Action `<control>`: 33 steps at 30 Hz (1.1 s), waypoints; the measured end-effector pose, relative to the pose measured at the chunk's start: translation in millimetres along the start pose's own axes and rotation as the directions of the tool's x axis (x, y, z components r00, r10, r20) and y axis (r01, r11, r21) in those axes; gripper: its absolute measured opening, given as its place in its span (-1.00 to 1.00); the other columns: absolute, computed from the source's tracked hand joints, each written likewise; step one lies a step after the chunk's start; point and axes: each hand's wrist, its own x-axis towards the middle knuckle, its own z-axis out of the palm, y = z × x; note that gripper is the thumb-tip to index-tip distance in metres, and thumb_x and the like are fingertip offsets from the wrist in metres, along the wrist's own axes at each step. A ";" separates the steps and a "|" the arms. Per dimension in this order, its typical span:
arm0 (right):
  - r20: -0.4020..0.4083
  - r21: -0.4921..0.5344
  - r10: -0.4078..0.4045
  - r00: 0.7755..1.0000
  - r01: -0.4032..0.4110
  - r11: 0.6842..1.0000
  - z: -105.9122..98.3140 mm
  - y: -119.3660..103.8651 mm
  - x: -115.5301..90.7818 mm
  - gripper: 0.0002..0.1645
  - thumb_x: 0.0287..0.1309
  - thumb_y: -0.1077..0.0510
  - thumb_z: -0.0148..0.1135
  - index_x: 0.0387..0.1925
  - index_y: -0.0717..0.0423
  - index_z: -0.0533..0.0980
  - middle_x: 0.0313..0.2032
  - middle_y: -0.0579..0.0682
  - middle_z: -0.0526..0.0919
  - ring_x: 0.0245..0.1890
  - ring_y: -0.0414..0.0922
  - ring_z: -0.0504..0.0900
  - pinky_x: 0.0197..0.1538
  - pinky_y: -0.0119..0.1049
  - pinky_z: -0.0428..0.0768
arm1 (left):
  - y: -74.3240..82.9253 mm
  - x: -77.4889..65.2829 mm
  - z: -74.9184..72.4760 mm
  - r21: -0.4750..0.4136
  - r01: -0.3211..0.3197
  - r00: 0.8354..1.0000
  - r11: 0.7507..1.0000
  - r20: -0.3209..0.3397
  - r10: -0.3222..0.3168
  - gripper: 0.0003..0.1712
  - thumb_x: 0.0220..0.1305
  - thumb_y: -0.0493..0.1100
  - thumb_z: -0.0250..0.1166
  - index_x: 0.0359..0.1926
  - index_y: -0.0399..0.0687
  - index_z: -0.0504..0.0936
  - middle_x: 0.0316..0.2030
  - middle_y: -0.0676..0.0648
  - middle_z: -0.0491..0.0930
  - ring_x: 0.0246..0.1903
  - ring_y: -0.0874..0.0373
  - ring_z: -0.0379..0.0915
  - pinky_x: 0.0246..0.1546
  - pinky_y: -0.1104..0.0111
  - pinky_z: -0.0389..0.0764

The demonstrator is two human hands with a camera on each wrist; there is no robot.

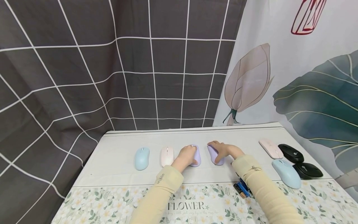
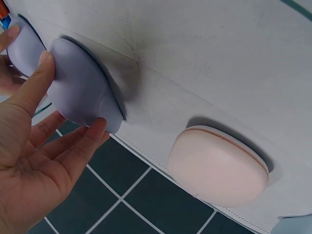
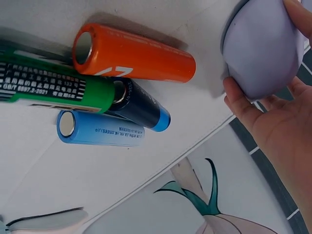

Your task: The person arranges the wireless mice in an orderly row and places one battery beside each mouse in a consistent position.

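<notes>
My left hand [image 1: 186, 156] holds a purple computer mouse [image 1: 197, 157] on the white part of the table, thumb on its near end and fingertips at the far end. A matching purple mouse [image 1: 213, 154] sits just to the right, tilted in direction, with my right hand [image 1: 222, 150] gripping its ends between thumb and fingers. In the left wrist view both purple mice appear close together, the nearer one [image 2: 80, 85] between thumb and fingertips. A pink mouse [image 1: 167, 156] lies just left of my left hand, and a light blue mouse [image 1: 142, 158] stands farther left.
Several batteries [image 1: 242, 188] lie beside my right forearm; orange [image 3: 141, 53], green [image 3: 48, 80] and blue ones show close up. At the right are a pink mouse [image 1: 270, 148], a light blue mouse [image 1: 286, 173] and two black mice [image 1: 307, 170]. A flowered mat [image 1: 112, 205] covers the front.
</notes>
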 end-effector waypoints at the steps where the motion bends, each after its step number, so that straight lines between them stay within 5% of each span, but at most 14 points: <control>1: -0.001 -0.004 -0.001 1.000 0.001 1.000 0.0 0.3 0.0 0.07 -0.20 0.18 0.42 0.35 0.21 0.08 0.35 0.38 0.07 0.21 0.38 0.26 0.19 0.29 0.33 | 0.0 0.1 0.2 0.000 0.000 1.000 1.000 0.001 0.000 -0.20 -0.20 0.03 0.51 0.10 -0.24 0.52 -0.02 -0.18 0.62 -0.01 0.02 0.57 0.09 0.33 0.56; 18: -0.015 0.021 -0.015 1.000 0.016 1.000 -1.7 -2.2 -5.8 0.06 -0.19 0.20 0.41 0.35 0.27 0.09 0.34 0.51 -0.03 0.25 0.51 0.12 0.19 0.39 0.26 | 0.2 -1.1 -0.2 0.009 0.005 1.000 1.000 -0.001 -0.005 -0.24 -0.19 0.02 0.51 0.06 -0.23 0.54 -0.05 -0.18 0.63 -0.04 0.02 0.57 0.06 0.34 0.57; 25: -0.050 0.070 -0.064 0.997 0.067 0.995 -4.1 -1.4 -12.8 0.00 0.02 -0.05 0.35 0.34 0.32 0.10 0.32 0.58 -0.05 0.28 0.53 0.05 0.23 0.43 0.16 | 3.3 -1.4 -0.1 0.021 0.017 1.000 1.000 0.014 -0.018 -0.24 -0.17 0.02 0.49 0.10 -0.21 0.52 0.00 -0.17 0.61 0.01 0.02 0.56 0.08 0.33 0.56; 33: -0.128 0.082 -0.151 0.980 0.162 0.983 -10.7 -0.1 -19.1 -0.10 0.15 -0.06 0.24 0.31 0.42 0.11 0.29 0.59 0.03 0.28 0.52 0.05 0.26 0.41 0.11 | -0.1 0.4 1.3 0.047 0.011 1.000 0.999 0.021 -0.012 -0.27 -0.15 0.05 0.48 0.08 -0.16 0.55 -0.02 -0.15 0.62 -0.02 0.03 0.57 0.04 0.32 0.59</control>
